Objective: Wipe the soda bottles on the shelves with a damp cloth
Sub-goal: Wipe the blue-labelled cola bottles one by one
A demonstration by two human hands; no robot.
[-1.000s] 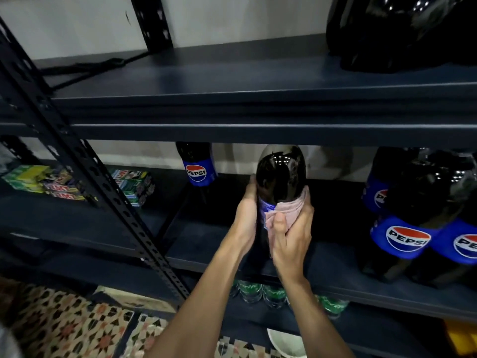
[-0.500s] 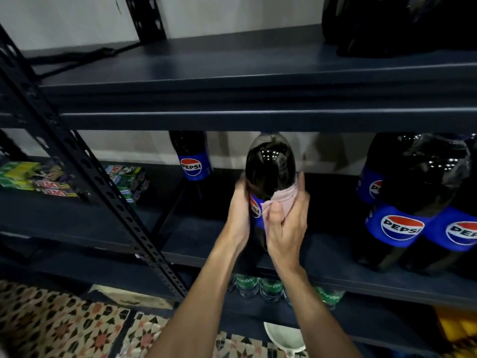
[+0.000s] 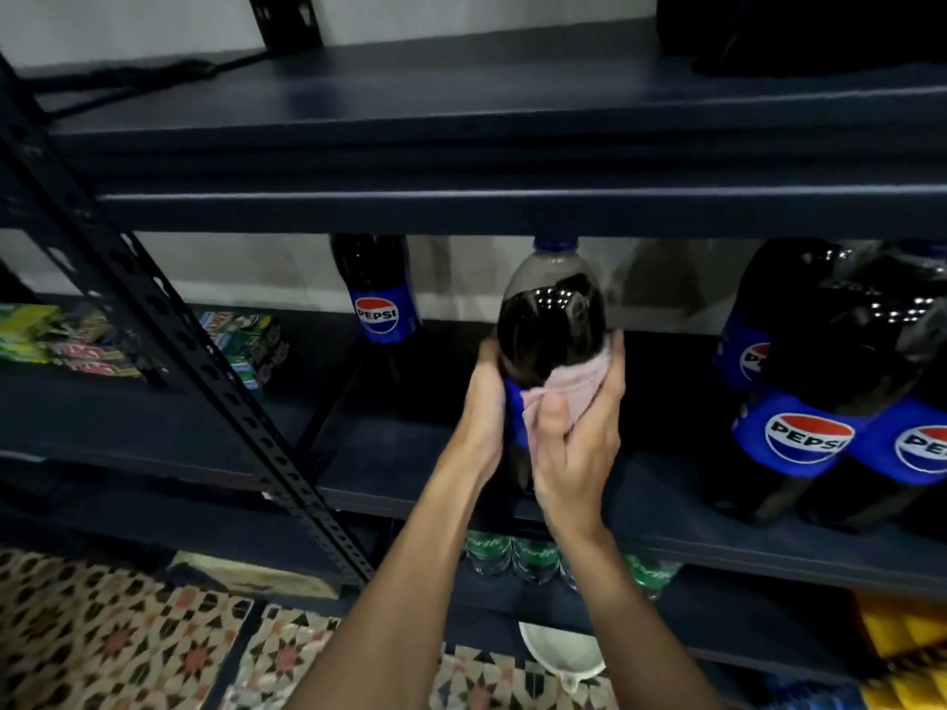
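One wet slip could drop the dark blue-labelled plastic soda bottle (image 3: 551, 325) from the front of the metal shelf (image 3: 410, 484): my left hand (image 3: 484, 417) curls round it, my right hand (image 3: 574, 453) pinches the pink cloth (image 3: 563, 389) against it.

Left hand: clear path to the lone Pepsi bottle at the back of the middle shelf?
Probably yes: nothing shows on the shelf between the left hand and the back bottle. But that hand grips the bottle being wiped, so it would have to let go first.
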